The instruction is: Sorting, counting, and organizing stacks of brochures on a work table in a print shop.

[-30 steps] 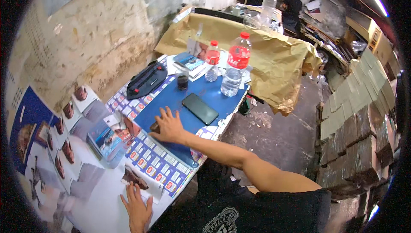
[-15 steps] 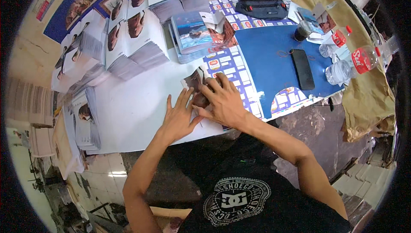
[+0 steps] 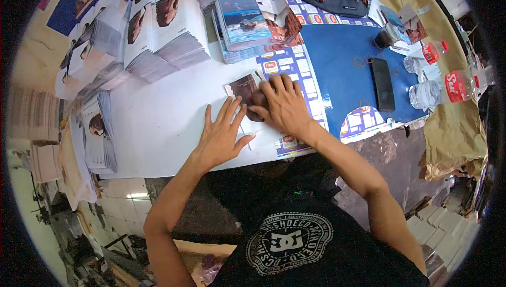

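Observation:
A small printed sheet or booklet, brown with a white edge, lies on the white tabletop under both hands. My left hand rests at its lower left, fingers spread and fingertips on its edge, thumb out to the side. My right hand lies over its right part, fingers bent and apart, thumb reaching left. Between that thumb and forefinger shows a dark brown rounded patch; whether it is print or a separate thing I cannot tell. The right hand covers part of the sheet.
Tall stacks of printed booklets fill the back left. A blue-covered pile stands behind my hands. On the blue sheet at right are a phone, a dark drink cup, rubber bands and plastic bottles. A black waist bag lies behind.
My right hand has shifted slightly up and right over the sheet. My left hand stays near the sheet's lower left, now a little farther from the right hand. The view has shifted slightly.

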Demonstrator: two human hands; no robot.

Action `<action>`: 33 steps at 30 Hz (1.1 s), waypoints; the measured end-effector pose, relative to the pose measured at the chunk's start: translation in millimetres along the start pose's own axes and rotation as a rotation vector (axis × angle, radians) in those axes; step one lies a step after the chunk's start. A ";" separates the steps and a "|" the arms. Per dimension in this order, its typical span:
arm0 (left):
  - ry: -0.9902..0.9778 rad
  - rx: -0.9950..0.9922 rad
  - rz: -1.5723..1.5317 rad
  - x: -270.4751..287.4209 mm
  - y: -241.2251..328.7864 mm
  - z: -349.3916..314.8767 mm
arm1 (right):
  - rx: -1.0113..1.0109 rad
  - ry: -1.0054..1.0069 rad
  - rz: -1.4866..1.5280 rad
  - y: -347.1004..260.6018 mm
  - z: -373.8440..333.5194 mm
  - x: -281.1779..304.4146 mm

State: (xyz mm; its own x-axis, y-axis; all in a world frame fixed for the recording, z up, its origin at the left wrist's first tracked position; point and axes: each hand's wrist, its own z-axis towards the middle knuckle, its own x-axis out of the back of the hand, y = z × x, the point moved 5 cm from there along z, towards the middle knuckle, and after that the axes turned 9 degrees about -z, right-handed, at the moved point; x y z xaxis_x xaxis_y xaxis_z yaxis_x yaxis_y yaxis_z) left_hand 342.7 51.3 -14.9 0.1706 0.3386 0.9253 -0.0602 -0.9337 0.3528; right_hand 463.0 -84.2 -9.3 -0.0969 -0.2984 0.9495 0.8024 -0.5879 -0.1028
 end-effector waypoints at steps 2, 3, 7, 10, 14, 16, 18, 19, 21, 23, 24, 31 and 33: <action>0.005 -0.002 0.009 -2.6 -0.8 -0.5 | 0.020 0.145 -0.020 6.9 20.5 -9.4; 0.017 -0.003 0.017 -2.5 -1.0 -0.2 | -0.015 0.062 0.017 10.4 34.1 -14.1; -0.002 0.004 0.020 -0.4 3.2 2.0 | 0.028 0.240 -0.066 19.4 63.2 -26.1; -0.002 0.018 0.023 -1.7 2.4 3.5 | 0.027 0.116 -0.040 22.3 74.1 -31.7; -0.024 0.034 0.023 3.8 3.1 1.5 | 0.072 0.226 -0.034 21.4 69.7 -25.2; -0.040 0.033 0.018 4.7 3.2 3.2 | 0.057 0.229 -0.026 24.4 59.8 -21.8; -0.029 0.024 0.028 3.2 2.0 1.8 | 0.061 0.130 -0.012 24.0 47.0 -16.5; -0.029 0.025 0.029 2.7 1.5 0.7 | 0.061 0.131 -0.011 22.7 38.7 -13.7; -0.033 0.033 0.026 3.1 2.2 1.8 | 0.066 0.121 0.016 23.0 20.4 -6.9; -0.039 0.030 0.023 5.0 3.4 3.0 | 0.067 0.109 0.033 23.2 2.2 0.5; -0.047 0.035 0.020 5.4 3.0 2.5 | 0.073 0.095 0.056 22.2 -5.9 4.1; -0.037 0.007 0.001 6.7 -2.4 1.5 | 0.076 0.040 0.045 25.8 -27.1 13.2; -0.026 -0.009 0.002 4.4 -2.8 1.1 | 0.013 0.022 0.099 27.9 -15.1 15.1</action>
State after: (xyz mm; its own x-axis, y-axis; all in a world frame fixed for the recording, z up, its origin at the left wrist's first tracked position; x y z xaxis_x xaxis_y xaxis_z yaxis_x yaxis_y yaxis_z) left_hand 344.7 55.3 -11.9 0.1957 0.3333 0.9223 -0.0695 -0.9334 0.3521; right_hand 475.0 -116.5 -2.3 -0.0293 -0.3713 0.9280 0.8164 -0.5446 -0.1921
